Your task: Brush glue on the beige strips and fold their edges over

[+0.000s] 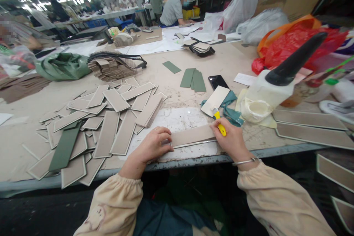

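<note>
A long beige strip (193, 135) with a pale edge lies near the table's front edge, spanning my two hands. My left hand (153, 143) has its bent fingers and thumb on the strip's left end. In my right hand (229, 138) is a small brush with a yellow handle (220, 123), its bristles pointing away from me. The fingers of that hand also touch the strip's right end. Just beyond the brush, a cream rectangular piece (217, 99) rests on a teal cloth scrap (232, 108). Loose beige pieces with pale borders (106, 132) lie piled left of my left hand.
A white bottle with a black nozzle (265, 94) stands at right, beside red and orange bags (298, 40). Beyond my hands are a phone (218, 82) and green pieces (189, 78). A tied bundle (113, 67) lies at left. A person (173, 9) sits farther back.
</note>
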{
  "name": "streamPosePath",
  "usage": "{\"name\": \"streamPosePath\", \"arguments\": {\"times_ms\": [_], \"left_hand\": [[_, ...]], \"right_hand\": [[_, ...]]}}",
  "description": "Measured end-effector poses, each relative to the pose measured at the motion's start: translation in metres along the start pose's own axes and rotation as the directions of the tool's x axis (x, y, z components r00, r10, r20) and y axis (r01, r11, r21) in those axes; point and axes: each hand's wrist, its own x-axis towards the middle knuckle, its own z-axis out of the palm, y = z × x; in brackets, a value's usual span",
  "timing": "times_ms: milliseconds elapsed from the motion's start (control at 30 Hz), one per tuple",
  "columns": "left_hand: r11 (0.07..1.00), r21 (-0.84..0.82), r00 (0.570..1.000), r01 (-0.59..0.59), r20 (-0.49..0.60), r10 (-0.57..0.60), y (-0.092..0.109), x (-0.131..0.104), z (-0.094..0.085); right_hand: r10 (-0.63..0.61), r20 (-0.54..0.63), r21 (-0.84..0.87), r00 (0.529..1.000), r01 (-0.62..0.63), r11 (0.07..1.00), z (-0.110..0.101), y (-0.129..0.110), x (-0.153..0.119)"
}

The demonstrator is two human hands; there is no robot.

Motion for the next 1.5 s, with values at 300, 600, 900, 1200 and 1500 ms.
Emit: {"name": "streamPosePath", "arguments": {"times_ms": [300,600,900,1200,1500], "left_hand": [[0.999,0.042,1.0,-0.022,0.005,0.022,-0.0026,0.0011,0.0007],[0.998,0.033,0.998,0.045,0.032,-0.046,0.0015,0.0016,-0.0013],[0.989,0.042,0.99,0.139,0.028,-0.14,0.0038,0.0019,-0.0019],[0.986,0.05,0.986,0.16,0.03,-0.162,0.0029,0.0017,-0.001],[0.986,0.016,0.985,0.167,0.027,-0.168,0.0048,0.0012,-0.0021]], "right_hand": [[0.013,0.004,0.009,1.0,-0.013,1.0,-0.0011,-0.0022,0.0],[0.024,0.021,0.014,1.0,-0.024,1.0,-0.0008,-0.0009,0.0001],[0.079,0.008,0.045,0.997,-0.08,0.996,-0.0024,0.0001,0.0004],[0.07,-0.012,0.043,0.998,-0.069,0.997,-0.0039,-0.0004,0.001],[0.067,0.008,0.029,0.998,-0.067,0.997,-0.001,-0.0008,-0.001]]}}
